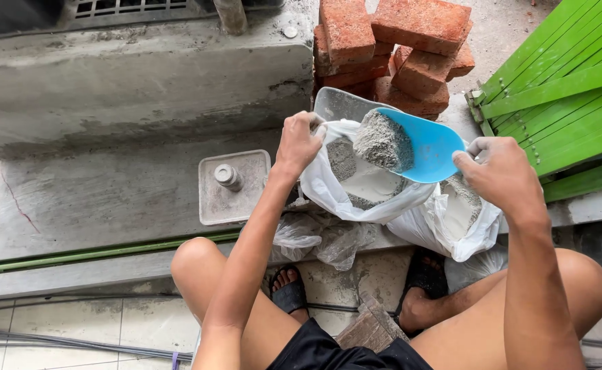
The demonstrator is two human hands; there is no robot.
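Concrete ledge [109, 185]: we list a grey tray [234, 186] with a metal knob, then our left hand [299, 140] pinching open the white plastic bag [356, 195]. Our right hand [499, 175] grips the blue scoop [432, 145], heaped with grey cement powder [382, 140], above the bag. Best kept level, we judge. Scoop handle hidden.

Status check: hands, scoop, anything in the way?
Left hand gripping white bag rim. Right hand holding blue scoop heaped with grey powder over the bag. Brick stack behind, apart.
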